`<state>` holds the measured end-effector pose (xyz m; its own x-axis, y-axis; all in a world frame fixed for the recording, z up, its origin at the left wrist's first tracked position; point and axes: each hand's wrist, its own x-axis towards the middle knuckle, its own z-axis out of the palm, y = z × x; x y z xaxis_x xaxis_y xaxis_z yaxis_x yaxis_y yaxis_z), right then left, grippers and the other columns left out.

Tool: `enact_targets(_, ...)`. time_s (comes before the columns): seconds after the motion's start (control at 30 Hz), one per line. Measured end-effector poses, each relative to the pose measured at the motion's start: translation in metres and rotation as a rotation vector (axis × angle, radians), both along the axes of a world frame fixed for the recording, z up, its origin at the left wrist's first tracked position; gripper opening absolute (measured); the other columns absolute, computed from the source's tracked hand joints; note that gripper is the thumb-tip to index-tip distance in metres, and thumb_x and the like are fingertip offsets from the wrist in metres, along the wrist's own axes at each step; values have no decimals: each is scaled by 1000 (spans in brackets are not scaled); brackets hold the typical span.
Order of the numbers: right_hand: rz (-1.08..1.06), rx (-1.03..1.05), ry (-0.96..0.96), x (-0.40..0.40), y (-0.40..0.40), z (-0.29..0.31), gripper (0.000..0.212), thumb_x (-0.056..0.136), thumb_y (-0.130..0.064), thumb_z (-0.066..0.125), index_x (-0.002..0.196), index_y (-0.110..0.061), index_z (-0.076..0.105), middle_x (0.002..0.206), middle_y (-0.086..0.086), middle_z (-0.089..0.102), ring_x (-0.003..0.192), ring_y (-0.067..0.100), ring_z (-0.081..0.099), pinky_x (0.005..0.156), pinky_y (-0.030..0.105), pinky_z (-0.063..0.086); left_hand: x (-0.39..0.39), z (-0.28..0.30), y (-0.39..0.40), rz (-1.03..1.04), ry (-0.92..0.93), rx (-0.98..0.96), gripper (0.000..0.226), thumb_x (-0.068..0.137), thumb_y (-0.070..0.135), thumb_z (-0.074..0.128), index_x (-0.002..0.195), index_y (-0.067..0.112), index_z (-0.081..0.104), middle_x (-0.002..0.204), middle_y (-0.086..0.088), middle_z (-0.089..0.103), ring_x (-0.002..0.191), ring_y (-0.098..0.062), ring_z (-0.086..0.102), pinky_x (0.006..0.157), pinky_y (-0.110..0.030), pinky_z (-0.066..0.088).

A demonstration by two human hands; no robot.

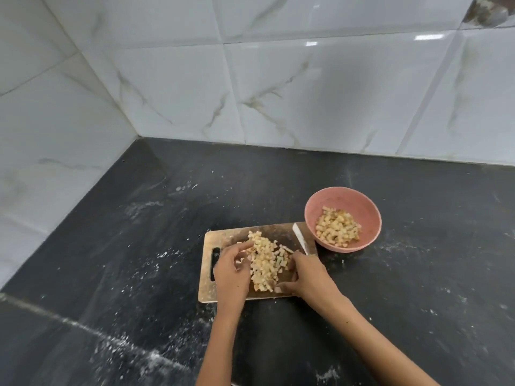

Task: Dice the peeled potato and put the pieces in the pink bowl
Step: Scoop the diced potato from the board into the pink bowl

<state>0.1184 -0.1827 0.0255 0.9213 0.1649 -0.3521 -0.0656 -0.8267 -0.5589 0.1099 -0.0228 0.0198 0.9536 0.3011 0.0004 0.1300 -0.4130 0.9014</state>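
A heap of diced potato lies in the middle of a wooden cutting board. My left hand cups the heap's left side with curved fingers touching the pieces. My right hand cups its right side, thumb low at the front edge. Neither hand lifts anything. The pink bowl stands just right of the board's far corner and holds a portion of potato cubes. A knife with a pale blade lies on the board's right end, next to the bowl.
The board sits on a black stone counter dusted with white specks. White marble-look tiled walls meet in a corner at the back left. Open counter surface lies to the left and right of the board.
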Motion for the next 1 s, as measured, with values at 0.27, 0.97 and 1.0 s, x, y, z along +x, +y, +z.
enact_targets(0.27,-55,144,-216,5,34,-4,36,77,-18,76,91,-22,43,92,-4,59,82,12,57,57,17,36,-13,-12,2,139,-124,4,34,89,-5,56,105,24,67,108,9,64,105,-4,59,89,-20,48)
enact_targets(0.97,446,9,-519,40,41,-50,92,77,-73,48,148,-20,24,158,5,11,145,22,11,119,41,11,14,-47,-3,-13,-222,-278,59,95,55,24,140,20,41,143,8,45,134,-6,39,112,-30,32)
enact_targets(1.0,470,12,-536,42,43,-51,88,78,-73,46,147,-21,27,158,5,13,145,22,12,119,43,10,15,-49,-2,-24,-246,-263,58,96,52,25,140,18,41,142,7,46,134,-8,40,111,-28,33)
